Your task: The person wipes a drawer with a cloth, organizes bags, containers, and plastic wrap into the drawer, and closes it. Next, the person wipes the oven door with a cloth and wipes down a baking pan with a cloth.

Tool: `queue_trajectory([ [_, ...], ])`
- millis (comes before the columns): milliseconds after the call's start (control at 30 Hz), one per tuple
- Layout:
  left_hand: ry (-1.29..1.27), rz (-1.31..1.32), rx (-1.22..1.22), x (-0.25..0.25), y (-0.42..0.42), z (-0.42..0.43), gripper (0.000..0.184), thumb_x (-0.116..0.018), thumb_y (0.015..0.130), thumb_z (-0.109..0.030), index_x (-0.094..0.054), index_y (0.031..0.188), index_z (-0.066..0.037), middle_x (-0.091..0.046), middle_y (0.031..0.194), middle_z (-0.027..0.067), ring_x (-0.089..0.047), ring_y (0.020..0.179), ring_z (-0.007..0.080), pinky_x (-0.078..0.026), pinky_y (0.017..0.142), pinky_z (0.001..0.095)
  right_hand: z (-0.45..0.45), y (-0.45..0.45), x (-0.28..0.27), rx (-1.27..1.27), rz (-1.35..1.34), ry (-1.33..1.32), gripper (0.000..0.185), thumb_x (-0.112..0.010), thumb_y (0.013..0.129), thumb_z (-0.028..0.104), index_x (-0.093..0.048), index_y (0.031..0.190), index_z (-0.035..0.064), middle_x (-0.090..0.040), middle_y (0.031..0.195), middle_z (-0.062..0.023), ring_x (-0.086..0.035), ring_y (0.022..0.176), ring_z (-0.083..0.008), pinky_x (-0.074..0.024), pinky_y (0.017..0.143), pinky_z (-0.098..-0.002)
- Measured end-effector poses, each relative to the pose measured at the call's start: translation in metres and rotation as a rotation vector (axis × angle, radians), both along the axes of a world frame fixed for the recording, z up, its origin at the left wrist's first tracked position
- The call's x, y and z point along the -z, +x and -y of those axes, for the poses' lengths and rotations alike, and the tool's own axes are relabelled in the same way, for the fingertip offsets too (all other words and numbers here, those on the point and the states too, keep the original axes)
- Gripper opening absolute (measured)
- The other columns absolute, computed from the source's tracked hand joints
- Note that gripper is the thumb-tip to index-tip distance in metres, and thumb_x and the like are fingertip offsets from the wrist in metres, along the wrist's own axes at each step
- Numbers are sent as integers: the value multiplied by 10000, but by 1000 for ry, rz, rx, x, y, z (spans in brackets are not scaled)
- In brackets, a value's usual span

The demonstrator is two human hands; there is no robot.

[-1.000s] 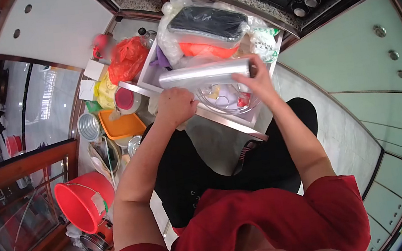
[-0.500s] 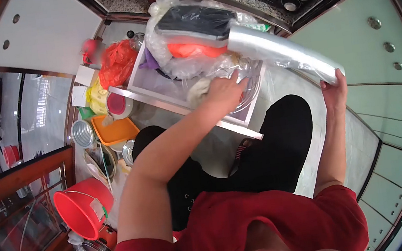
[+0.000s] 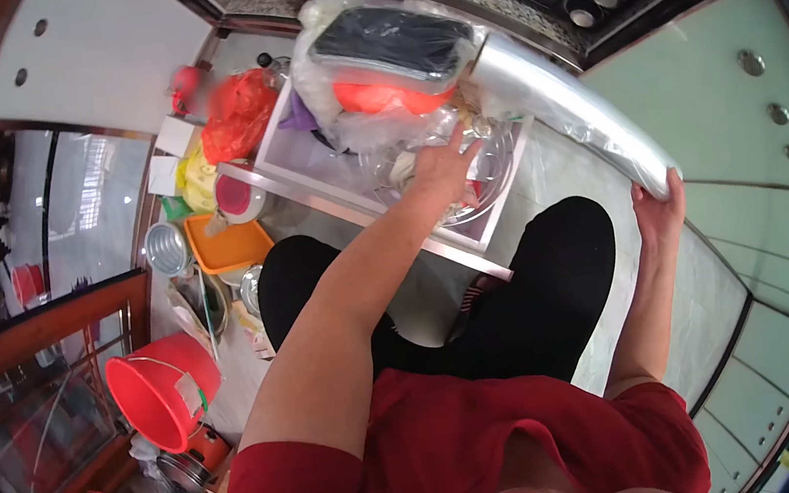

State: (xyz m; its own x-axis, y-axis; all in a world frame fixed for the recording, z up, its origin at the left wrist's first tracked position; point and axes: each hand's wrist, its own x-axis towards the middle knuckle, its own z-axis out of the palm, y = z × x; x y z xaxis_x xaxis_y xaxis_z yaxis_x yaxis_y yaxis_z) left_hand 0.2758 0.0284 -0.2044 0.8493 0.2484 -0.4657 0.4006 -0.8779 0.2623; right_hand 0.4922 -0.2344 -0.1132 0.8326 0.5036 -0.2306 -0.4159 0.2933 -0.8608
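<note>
Plastic roll (image 3: pixel 579 105) at two o'clock in view, right grip (image 3: pixel 658 210) clamped on its lower end at three; left grip (image 3: pixel 442 170) at one, fingers apart over the drawer (image 3: pixel 320 199), contact unclear. Held by one end, the roll could tip and its far end knock the bagged container (image 3: pixel 394 44) at twelve.

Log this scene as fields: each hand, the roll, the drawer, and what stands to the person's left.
Left hand: inside the drawer, over the clear dish; contact unclear
Right hand: grip on the roll's near end
Roll: slanted, far end beside the box
Drawer: open, box toward its far end
Person's left: orange tray, red bucket
</note>
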Motion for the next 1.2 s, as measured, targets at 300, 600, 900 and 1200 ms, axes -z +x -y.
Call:
queue_trajectory([
  [300, 56, 337, 25, -15, -54, -42, 400, -688, 750, -323, -637, 1108, -151, -629, 995, 85, -639, 865, 292, -512, 754, 432, 2, -11, 2, -82, 28, -63, 502, -632, 851, 262, -476, 1271, 37, -587, 1102, -87, -594, 902, -164, -474, 589, -264],
  [600, 603, 617, -159, -86, -65, -138, 196, -644, 784, -238, -620, 950, -136, -618, 993, 22, -626, 864, 261, -491, 728, 401, 4, -5, 14, -25, 17, -60, 501, -631, 849, 243, -468, 1279, 44, -591, 1087, -83, -605, 906, -167, -492, 609, -265],
  [900, 648, 487, 121, -150, -106, -161, 119, -636, 736, -211, -663, 832, -146, -578, 852, 16, -601, 868, 198, -466, 739, 366, 27, 19, 11, -124, 74, -82, 521, -590, 877, 270, -444, 1321, 40, -584, 1151, -93, -594, 917, -156, -471, 596, -253],
  [1200, 344, 180, -373, -175, -164, -156, 283, -671, 794, -312, -685, 912, -56, -651, 760, 153, -643, 761, 336, -503, 726, 430, -78, 2, 18, -594, 195, -387, 540, -635, 851, 297, -468, 1301, 50, -584, 1033, -62, -565, 904, -151, -459, 709, -291],
])
